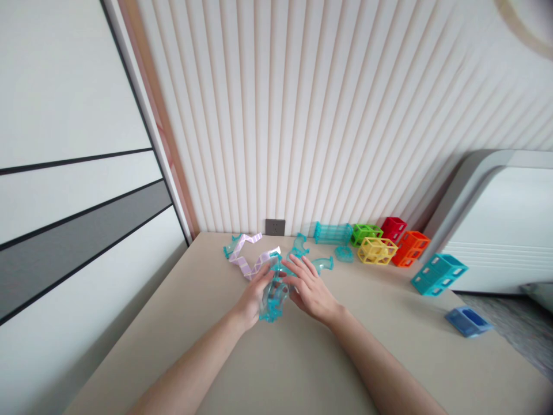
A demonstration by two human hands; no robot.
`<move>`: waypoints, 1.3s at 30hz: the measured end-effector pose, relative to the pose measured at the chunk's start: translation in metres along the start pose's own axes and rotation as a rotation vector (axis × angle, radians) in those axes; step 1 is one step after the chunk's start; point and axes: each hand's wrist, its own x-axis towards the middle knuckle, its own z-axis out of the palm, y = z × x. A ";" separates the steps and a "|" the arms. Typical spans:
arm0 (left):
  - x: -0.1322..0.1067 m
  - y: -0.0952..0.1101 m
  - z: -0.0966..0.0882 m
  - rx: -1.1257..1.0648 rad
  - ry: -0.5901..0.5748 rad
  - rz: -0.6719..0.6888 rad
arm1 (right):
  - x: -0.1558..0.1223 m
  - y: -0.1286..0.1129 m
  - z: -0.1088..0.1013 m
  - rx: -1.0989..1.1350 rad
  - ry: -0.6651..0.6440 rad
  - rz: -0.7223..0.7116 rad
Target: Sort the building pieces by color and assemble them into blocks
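My left hand (pixel 252 300) is closed around a bundle of clear, teal-edged plastic track pieces (pixel 273 308), raised a little off the table. The fingers and thumb of my right hand (pixel 309 288) grip the same bundle from the other side, partly covering it. How the pieces join between my hands is hidden. A pale lilac zigzag strip (pixel 244 267) lies just beyond my left hand, beside another teal piece (pixel 228 249). Curved teal track pieces (pixel 301 243) lie past my right fingertips, and one more curved piece (pixel 325 264) is to their right.
On the beige table (pixel 185 346), a teal lattice piece (pixel 332 233) lies by the ribbed wall. To the right stand green (pixel 366 233), yellow (pixel 377 251), red (pixel 393 229), orange (pixel 410 249) and turquoise (pixel 439 274) open frames, with a blue one (pixel 469 321) near the right edge.
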 end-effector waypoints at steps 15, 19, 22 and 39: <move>-0.002 -0.003 -0.001 0.122 -0.022 0.025 | -0.001 -0.005 0.013 -0.008 0.030 0.016; -0.001 -0.004 0.000 0.049 0.031 0.095 | -0.002 -0.004 0.016 -0.058 0.050 0.058; 0.002 -0.002 0.000 0.008 0.074 0.156 | -0.002 -0.006 0.016 0.008 0.087 0.109; 0.007 0.006 0.001 -0.130 0.167 0.495 | 0.002 -0.030 0.047 1.135 0.241 0.774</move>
